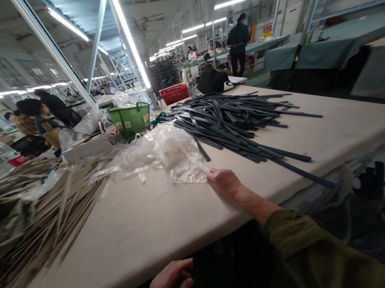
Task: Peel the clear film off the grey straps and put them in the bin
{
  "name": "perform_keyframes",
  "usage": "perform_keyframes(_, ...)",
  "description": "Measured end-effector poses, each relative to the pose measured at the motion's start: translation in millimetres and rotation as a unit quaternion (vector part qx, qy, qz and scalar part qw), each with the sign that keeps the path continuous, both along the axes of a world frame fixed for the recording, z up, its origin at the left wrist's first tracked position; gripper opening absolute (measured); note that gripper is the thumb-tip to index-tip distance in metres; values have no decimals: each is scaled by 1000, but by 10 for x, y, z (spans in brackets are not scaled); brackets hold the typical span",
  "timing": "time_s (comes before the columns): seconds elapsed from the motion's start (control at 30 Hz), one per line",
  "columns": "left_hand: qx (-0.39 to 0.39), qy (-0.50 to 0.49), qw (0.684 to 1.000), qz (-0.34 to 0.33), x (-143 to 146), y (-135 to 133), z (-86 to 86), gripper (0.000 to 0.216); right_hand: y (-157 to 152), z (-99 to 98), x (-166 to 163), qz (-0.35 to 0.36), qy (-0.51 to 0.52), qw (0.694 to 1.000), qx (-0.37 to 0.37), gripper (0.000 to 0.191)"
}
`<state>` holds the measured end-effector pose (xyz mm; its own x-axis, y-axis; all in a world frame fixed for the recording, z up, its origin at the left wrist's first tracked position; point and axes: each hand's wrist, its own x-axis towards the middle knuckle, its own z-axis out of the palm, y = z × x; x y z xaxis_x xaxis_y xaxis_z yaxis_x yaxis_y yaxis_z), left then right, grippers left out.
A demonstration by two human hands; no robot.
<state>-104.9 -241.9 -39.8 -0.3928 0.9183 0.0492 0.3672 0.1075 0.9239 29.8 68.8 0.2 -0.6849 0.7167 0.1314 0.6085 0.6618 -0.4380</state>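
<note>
My right hand [224, 183] is closed in a pinch on the corner of a crumpled clear plastic bag [173, 148], which lies spread across the pale tabletop [152, 215]. Below the table's near edge, my left hand [170, 286] hangs with loosely bent fingers, the thumb apart from them and nothing visible in it. Just beyond the bag lies a heap of dark grey flat strips [225, 120], several of them reaching toward the table's right side. To the left, a bundle of brownish strips [62, 206] fans out toward me.
Behind the bag stand a green basket [128, 121] and a red crate [174, 93]. A plastic bottle [6, 152] lies at the left. A metal frame post [97, 39] rises at the far left. One person [237, 44] stands in the background, others sit at left.
</note>
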Motion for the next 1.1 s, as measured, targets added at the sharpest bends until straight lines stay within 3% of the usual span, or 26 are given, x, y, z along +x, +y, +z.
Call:
perform_keyframes(0.1, -4, -99, 994, -54, 161, 375, 91, 36, -45, -13, -19, -26, 65, 996, -58, 19)
perform_keyframes(0.17, -15, -206, 977, -44, 231, 600, 125, 45, -174, -24, -6, -43, 119, 984, -122, 17)
perform_keyframes(0.27, -15, -369, 929, 2, 304, 897, 133, 60, -506, -39, 69, -48, 201, 946, -249, 26)
perform_keyframes(0.37, -12, -474, 881, -6, 409, 1119, 136, 60, -875, -33, 212, -39, 261, 895, -361, 35)
perform_keyframes(0.47, -12, -496, 868, -21, 554, 1208, 146, 56, -1155, -32, 361, -49, 296, 859, -415, 38)
perform_keyframes(0.63, -18, -410, 912, 30, 631, 1173, 28, 54, -1332, -145, 498, -66, 333, 819, -463, 31)
perform_keyframes(0.7, -8, -384, 922, 49, 583, 1180, -66, 51, -1240, -162, 571, -57, 302, 862, -403, 26)
perform_keyframes(0.77, -11, -369, 927, 71, 521, 1201, -151, 46, -997, -126, 712, -75, 227, 945, -222, 23)
perform_keyframes(0.83, -20, -370, 924, 94, 466, 1221, -210, 42, -602, -62, 929, -135, 127, 983, 5, 23)
perform_keyframes(0.97, -22, -406, 906, 120, 414, 1239, -264, 39, 313, -10, 1477, -267, 44, 960, 72, 44)
perform_keyframes(1.1, -22, -420, 897, 136, 409, 1246, -285, 38, 826, -68, 1853, -316, -46, 946, 56, 50)
